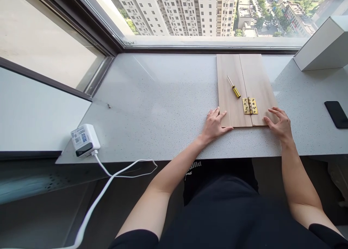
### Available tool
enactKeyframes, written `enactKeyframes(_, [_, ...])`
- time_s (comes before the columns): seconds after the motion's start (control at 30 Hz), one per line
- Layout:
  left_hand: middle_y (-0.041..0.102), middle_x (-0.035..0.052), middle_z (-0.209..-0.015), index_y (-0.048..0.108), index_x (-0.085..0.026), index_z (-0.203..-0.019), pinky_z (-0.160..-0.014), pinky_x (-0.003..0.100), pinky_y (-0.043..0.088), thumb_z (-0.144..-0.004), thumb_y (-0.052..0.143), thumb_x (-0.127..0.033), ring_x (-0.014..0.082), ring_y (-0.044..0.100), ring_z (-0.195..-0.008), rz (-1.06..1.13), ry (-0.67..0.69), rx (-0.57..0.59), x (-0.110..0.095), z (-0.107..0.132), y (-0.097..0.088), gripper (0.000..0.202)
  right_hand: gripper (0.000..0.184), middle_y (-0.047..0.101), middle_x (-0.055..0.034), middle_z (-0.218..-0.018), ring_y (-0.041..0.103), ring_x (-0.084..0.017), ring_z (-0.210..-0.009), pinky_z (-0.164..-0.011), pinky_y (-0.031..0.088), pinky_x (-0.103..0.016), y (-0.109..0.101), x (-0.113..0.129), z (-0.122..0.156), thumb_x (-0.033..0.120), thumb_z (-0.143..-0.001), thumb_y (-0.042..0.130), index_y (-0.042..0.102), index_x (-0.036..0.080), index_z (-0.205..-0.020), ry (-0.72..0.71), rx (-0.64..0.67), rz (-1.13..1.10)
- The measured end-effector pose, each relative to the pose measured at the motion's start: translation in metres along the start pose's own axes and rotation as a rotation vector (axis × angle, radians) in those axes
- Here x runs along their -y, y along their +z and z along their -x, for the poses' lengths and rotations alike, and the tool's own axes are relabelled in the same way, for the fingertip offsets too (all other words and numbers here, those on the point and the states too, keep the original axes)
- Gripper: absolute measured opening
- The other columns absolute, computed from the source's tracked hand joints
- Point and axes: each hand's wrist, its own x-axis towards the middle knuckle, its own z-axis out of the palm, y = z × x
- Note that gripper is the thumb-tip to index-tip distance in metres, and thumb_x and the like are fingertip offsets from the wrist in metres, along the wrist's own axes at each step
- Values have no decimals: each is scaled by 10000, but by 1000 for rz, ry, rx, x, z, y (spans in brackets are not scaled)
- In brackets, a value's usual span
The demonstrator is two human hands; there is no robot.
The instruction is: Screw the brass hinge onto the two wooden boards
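Two light wooden boards lie side by side on the speckled grey stone counter (163, 96), with a thin seam between them: the left board (228, 71) and the right board (258, 75). My left hand (214, 125) rests flat on the near left corner of the left board. My right hand (280, 125) has its fingers spread on the near right corner of the right board. A brass hinge (249, 106) lies across the seam, just beyond the near edge. A yellow-and-black screwdriver (234, 87) lies on the left board. Neither hand holds anything.
A black phone (336, 114) lies at the counter's right edge, and a white box (322, 46) stands at the back right. A white charger (85, 140) sits at the near left corner, its white cable (108, 183) hanging over the edge. A window runs along the back.
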Motion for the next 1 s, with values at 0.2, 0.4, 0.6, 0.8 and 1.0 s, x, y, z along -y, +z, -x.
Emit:
enactKeyframes(0.2, [478, 280, -1909, 650, -149, -1771, -1534, 721, 268, -939, 981, -748, 459, 450, -1820, -5, 0, -17, 0, -1, 3, 1077, 636, 784, -214, -1628, 701, -496, -1579, -1343, 524, -785, -7, 4, -3, 641, -915, 845, 902, 216, -1385, -8, -21, -2])
enactKeyframes(0.4, [498, 290, -1895, 654, -131, -1768, -1539, 698, 267, -936, 1005, -701, 463, 454, -1817, 5, 11, -18, -4, -5, 3, 1068, 589, 814, -216, -1577, 724, -505, -1543, -1342, 513, -816, -7, 4, -6, 613, -906, 856, 911, 211, -1333, -18, -71, -15])
enactKeyframes(0.6, [489, 304, -1893, 650, -126, -1769, -1519, 713, 302, -971, 932, -788, 461, 445, -1822, 1, 34, -16, -10, -17, 7, 1075, 628, 825, -250, -1540, 745, -510, -1510, -1341, 515, -808, -11, 1, -10, 613, -875, 842, 917, 168, -1312, -19, -94, -12])
enactKeyframes(0.8, [482, 306, -1899, 643, -129, -1773, -1511, 708, 316, -970, 927, -793, 454, 447, -1822, -21, 58, 0, -23, -31, 16, 1080, 666, 833, -264, -1519, 750, -503, -1504, -1350, 521, -780, -21, -8, -21, 613, -855, 839, 916, 137, -1314, -10, -150, 10])
enactKeyframes(1.0, [488, 311, -1895, 643, -125, -1776, -1524, 687, 297, -977, 939, -763, 449, 449, -1822, -27, 73, 16, -39, -44, 22, 1064, 588, 862, -225, -1464, 773, -478, -1462, -1368, 515, -747, -29, -24, -29, 568, -815, 844, 923, 189, -1257, 12, -171, 35])
